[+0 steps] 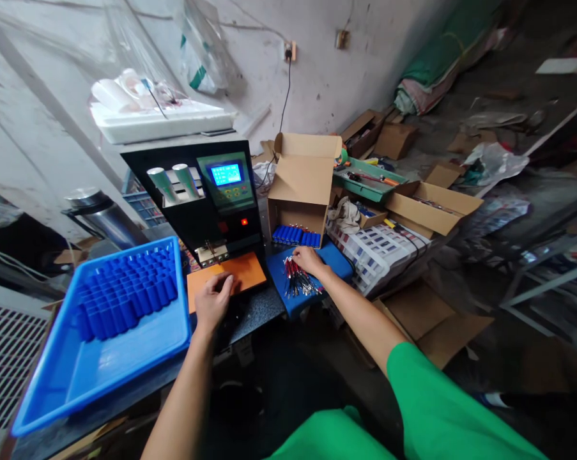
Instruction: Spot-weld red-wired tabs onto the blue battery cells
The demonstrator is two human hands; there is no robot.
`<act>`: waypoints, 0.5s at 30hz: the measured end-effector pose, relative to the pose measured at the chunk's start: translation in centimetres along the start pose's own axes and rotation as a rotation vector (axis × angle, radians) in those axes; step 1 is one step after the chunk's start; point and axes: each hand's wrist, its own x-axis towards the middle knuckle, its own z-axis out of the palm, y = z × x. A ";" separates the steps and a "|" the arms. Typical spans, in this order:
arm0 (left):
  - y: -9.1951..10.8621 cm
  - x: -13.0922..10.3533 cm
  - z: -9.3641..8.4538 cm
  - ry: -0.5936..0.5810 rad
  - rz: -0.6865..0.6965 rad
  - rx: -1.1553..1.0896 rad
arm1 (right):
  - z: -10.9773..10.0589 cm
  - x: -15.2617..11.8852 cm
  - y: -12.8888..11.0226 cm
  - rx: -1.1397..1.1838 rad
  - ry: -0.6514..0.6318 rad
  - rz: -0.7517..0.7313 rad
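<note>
My left hand [213, 300] rests at the front edge of an orange board [247, 271], fingers curled; whatever they hold, if anything, is hidden. Just beyond it are the metal electrodes [211, 251] of a black machine [173, 156] that looks like a spot welder, its blue screen lit. My right hand [308, 260] is at the top of a bundle of short red and black wires [298, 281], fingertips pinched at their ends. The wires lie on a blue pad [336, 260]. Behind it, an open cardboard box [301, 172] holds blue cylindrical cells [295, 236] with leads.
At left, a blue plastic tray [139, 358] holds many blue cylinders [130, 294]. A steel flask [101, 217] stands behind it. White foam [163, 121] lies on the machine. To the right are a green tool tray [372, 185], a white crate [379, 249] and open cartons [434, 204].
</note>
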 end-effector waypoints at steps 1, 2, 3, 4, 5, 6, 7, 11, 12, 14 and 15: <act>-0.1 0.0 0.0 0.002 0.005 0.011 | 0.1 0.0 0.0 -0.002 0.008 0.009; -0.1 0.0 0.0 0.004 0.009 0.022 | 0.1 0.0 0.0 -0.003 0.014 0.019; -0.2 0.0 0.1 0.006 0.014 0.032 | 0.2 0.0 0.1 -0.004 0.019 0.029; -0.2 0.0 0.1 0.006 0.017 0.039 | 0.2 0.0 0.1 -0.002 0.022 0.036; -0.3 0.0 0.1 0.006 0.019 0.041 | 0.2 0.0 0.2 0.002 0.024 0.041; -0.3 0.0 0.1 0.006 0.019 0.040 | 0.2 0.1 0.2 0.009 0.026 0.043; -0.3 0.0 0.1 0.004 0.018 0.037 | 0.2 0.1 0.3 0.019 0.028 0.043; -0.1 -0.1 0.1 0.003 0.014 0.030 | 0.0 0.5 0.8 0.108 0.005 0.033; 0.0 -0.1 0.1 0.004 0.014 0.027 | -0.2 0.6 0.9 0.145 -0.002 0.035; 0.2 -0.1 0.2 0.010 0.014 0.031 | -0.6 0.8 1.3 0.242 0.009 0.053; 0.3 -0.1 0.2 0.012 0.016 0.036 | -0.8 0.8 1.5 0.298 0.029 0.070</act>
